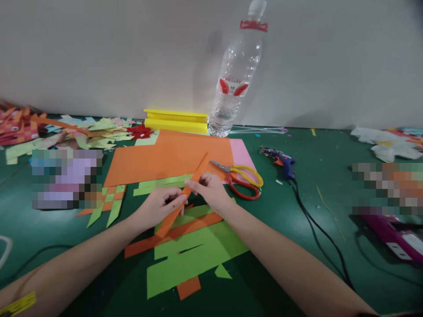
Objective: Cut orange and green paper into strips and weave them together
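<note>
Between my two hands runs an orange paper strip (169, 219), slanting up to the right. My left hand (163, 203) pinches it near its middle, thumb on top. Higher up, my right hand (209, 190) grips the same strip between thumb and fingers. Beneath them lie green paper strips (205, 246) and another orange strip (140, 248). Scissors with red and yellow handles (244, 179) rest just right of my right hand, blades pointing left. Behind my hands is a large orange paper sheet (165, 156). A woven green and orange paper piece (112, 200) lies to the left.
A tall plastic bottle (231, 75) leans by the wall beside folded yellow paper (176, 122). On the right are a blue glue gun (280, 159) with a black cord and a magenta power strip (390, 233). Paper scraps (72, 130) pile up at back left.
</note>
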### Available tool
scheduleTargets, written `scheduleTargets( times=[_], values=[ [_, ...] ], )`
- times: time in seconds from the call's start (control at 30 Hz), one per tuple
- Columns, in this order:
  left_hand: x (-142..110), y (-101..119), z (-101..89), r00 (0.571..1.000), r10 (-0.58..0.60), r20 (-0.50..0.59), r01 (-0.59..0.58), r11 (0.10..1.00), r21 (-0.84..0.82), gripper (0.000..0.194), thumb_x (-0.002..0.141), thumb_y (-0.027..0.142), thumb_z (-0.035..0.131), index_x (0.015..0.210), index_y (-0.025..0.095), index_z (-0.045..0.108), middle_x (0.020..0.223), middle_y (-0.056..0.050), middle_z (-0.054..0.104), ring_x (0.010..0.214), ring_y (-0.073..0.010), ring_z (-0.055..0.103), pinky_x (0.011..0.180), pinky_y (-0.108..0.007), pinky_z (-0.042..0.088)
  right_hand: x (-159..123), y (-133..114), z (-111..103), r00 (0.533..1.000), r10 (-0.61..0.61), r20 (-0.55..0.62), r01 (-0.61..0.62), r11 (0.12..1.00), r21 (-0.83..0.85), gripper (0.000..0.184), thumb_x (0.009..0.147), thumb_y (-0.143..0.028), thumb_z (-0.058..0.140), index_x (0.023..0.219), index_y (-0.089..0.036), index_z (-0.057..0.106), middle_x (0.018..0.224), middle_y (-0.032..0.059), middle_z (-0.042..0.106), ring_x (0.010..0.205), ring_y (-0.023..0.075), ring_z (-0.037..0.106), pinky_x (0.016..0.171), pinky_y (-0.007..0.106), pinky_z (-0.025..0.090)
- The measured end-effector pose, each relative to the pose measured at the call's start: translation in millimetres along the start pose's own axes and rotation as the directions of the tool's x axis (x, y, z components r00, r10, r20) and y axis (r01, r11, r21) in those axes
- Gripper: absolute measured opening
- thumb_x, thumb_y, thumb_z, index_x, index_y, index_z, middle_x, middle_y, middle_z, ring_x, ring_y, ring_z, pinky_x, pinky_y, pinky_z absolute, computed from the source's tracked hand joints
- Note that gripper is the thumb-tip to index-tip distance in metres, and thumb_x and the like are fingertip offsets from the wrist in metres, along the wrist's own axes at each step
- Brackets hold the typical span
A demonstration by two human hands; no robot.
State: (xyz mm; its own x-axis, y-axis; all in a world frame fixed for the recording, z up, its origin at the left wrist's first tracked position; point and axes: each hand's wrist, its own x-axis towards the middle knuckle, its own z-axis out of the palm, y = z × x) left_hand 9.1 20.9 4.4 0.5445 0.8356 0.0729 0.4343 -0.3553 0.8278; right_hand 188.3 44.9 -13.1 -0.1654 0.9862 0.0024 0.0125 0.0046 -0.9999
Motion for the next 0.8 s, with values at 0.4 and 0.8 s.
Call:
scheduleTargets(
  times=[0.4,0.8],
  values=[
    [-1.9,-2.6,0.5,0.997,-0.068,0.037,0.070,0.995,-0.069,0.039,0.095,0.038,0.046,0.068,0.015,0.060,0.059,0.001,0.059,0.048,-0.0073,0.047,0.046,-0.018,0.036,6.0,-10.4,0.7,0.989,0.124,-0.079,-0.060,0.833,0.549,0.039,0.055,-0.040,0.084,0.052,-0.019,0.051,0.050,-0.0071,0.048,0.048,0.0062,0.041,0.050,0.023,0.035],
    [-0.1,-1.0,0.9,0.996,-0.073,-0.057,0.061,0.979,-0.194,0.027,0.094,0.035,0.046,0.078,0.015,0.055,0.064,0.001,0.063,0.051,-0.0085,0.055,0.050,-0.020,0.042,-0.8,-6.7,1.1,0.996,-0.005,0.085,-0.008,0.987,0.158,0.031,0.071,-0.039,0.074,0.057,-0.020,0.054,0.049,-0.0062,0.052,0.048,0.0078,0.043,0.054,0.026,0.034]
  ],
)
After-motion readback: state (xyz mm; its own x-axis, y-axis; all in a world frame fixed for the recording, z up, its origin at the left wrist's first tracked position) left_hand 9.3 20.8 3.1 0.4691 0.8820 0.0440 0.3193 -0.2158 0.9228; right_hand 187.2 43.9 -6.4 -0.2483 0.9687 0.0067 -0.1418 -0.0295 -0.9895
